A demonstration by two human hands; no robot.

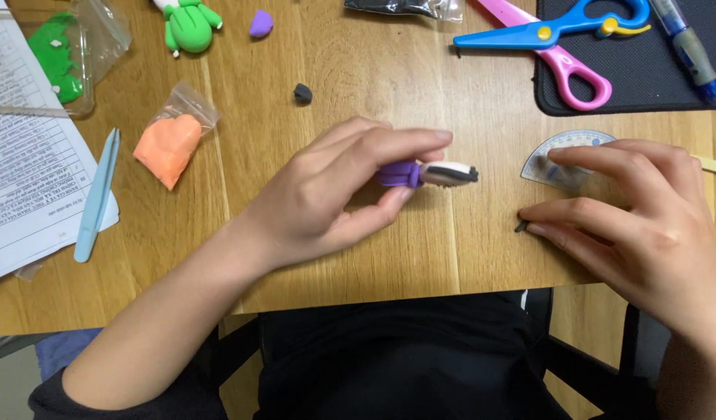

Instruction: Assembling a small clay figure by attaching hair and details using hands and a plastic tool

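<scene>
Purple, pink and black modelling-clay figure [428, 173] sits pinched between the thumb and fingers of the left hand [334, 194], held just above the wooden bench [358, 70]; its body looks shaped, with a black strip already laid on the pale end. Beside it, the right hand [645, 225] presses down with near-closed fingertips on a tiny black clay bit [521, 226] by the clear protractor [560, 155], so small details seem left to add.

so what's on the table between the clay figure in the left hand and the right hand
In the head view, only bare wooden table lies between the purple clay figure held by the left hand and the right hand.
</scene>
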